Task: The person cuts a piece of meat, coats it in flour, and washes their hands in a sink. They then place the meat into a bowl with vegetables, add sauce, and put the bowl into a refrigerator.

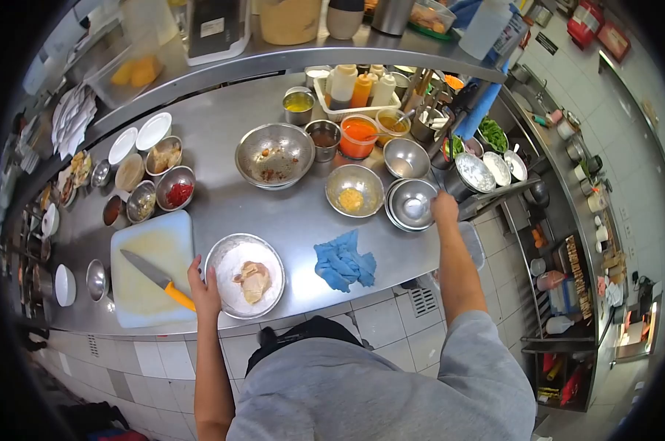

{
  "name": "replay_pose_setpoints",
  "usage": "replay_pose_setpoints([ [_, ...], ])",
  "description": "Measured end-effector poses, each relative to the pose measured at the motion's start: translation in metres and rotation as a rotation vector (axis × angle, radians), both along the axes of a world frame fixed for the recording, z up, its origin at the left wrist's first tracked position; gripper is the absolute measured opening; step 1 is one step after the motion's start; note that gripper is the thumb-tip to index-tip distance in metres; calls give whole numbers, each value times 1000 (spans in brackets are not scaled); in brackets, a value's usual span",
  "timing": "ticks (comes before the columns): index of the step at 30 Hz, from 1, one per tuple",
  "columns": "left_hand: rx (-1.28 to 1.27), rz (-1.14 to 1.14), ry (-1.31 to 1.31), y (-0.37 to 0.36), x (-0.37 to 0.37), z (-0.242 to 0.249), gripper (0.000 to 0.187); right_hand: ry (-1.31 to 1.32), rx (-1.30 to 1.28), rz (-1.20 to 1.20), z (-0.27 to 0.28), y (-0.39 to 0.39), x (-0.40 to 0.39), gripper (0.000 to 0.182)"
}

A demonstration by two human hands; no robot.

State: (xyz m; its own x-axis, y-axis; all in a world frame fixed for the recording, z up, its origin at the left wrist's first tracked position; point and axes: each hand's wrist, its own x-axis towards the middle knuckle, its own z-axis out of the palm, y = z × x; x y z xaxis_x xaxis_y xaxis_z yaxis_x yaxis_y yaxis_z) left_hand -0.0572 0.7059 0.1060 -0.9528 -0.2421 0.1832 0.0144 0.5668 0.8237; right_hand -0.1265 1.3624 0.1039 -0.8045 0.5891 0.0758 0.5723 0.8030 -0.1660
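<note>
My left hand (pixel 206 288) is at the left rim of a metal bowl (pixel 235 310), thumb and fingers apart. White powder lies in this bowl, with a pale piece of raw meat (pixel 255 281), apparently chicken, on top. Farther right, my right hand (pixel 445 211) has its fingers curled at the right rim of a small metal bowl (pixel 412 205), which sits on a stack of others; the fingertips are partly hidden. A crumpled blue cloth (pixel 344 261) lies between the two hands. Behind it stands a bowl of yellowish crumbs or minced food (pixel 350 198).
To the left, a knife (pixel 158 281) with an orange handle rests on a white cutting board (pixel 152 220). A large bowl (pixel 274 156), an orange sauce tub (pixel 358 137) and squeeze bottles (pixel 362 90) stand behind. A metal shelf (pixel 274 60) overhangs the back.
</note>
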Motion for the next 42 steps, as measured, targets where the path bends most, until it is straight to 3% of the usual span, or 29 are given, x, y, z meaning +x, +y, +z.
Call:
replay_pose_setpoints([
  [3,-17,-11,-12,1,1,4,42,-44,41,63,41,-18,1,28],
  [5,27,-13,-38,-3,-2,3,42,326,29,99,67,-37,4,17],
  [8,159,-67,-76,-7,-6,-6,39,481,70,125,110,-80,17,10],
  [9,166,-58,-77,-8,-7,-7,39,479,74,136,107,-84,19,10],
  [11,426,-91,-181,-12,-7,-14,36,644,209,268,83,-86,22,12],
  [12,447,-105,-200,-15,-6,-19,34,545,225,256,71,-101,27,13],
  [14,279,-110,-97,-14,-4,-16,33,651,263,274,41,-92,27,13],
  [16,266,-126,-82,-18,-6,-16,33,679,197,168,55,-100,21,11],
  [17,302,-126,-86,-19,-8,-20,33,826,107,249,69,-109,19,11],
  [19,332,-124,-126,-22,-7,-21,35,543,-79,132,101,-145,16,12],
  [20,330,-118,-134,-24,-6,-20,35,535,-83,134,92,-165,13,12],
  [22,297,-150,-143,-27,-7,-14,36,499,-107,319,67,-212,2,14],
  [24,281,-168,-184,-32,-5,-1,36,213,-658,99,69,-283,3,21],
  [26,250,-179,-199,-38,-1,3,37,107,-838,57,18,-315,-3,24],
  [29,186,-184,-95,-52,1,-7,36,192,-996,43,0,-358,10,27],
  [30,193,-171,-92,-55,2,-6,36,186,-991,56,5,-368,12,27],
  [32,156,-196,-55,-57,5,-3,35,589,-358,466,32,-389,20,26],
  [34,143,-190,-46,-56,4,0,34,419,-668,608,70,-436,30,25],
  [36,108,-190,-25,-54,3,1,33,44,-728,927,57,-477,29,27],
  [37,108,-193,-23,-55,3,1,33,-132,-650,930,67,-505,34,36],
  [38,110,-211,-24,-57,2,1,33,-57,-347,1038,26,-517,23,43],
  [41,124,-226,-19,-58,0,-2,33,-212,-352,953,31,-565,24,42],
  [42,135,-221,-23,-58,0,-1,33,-305,-250,1072,29,-574,27,40],
])
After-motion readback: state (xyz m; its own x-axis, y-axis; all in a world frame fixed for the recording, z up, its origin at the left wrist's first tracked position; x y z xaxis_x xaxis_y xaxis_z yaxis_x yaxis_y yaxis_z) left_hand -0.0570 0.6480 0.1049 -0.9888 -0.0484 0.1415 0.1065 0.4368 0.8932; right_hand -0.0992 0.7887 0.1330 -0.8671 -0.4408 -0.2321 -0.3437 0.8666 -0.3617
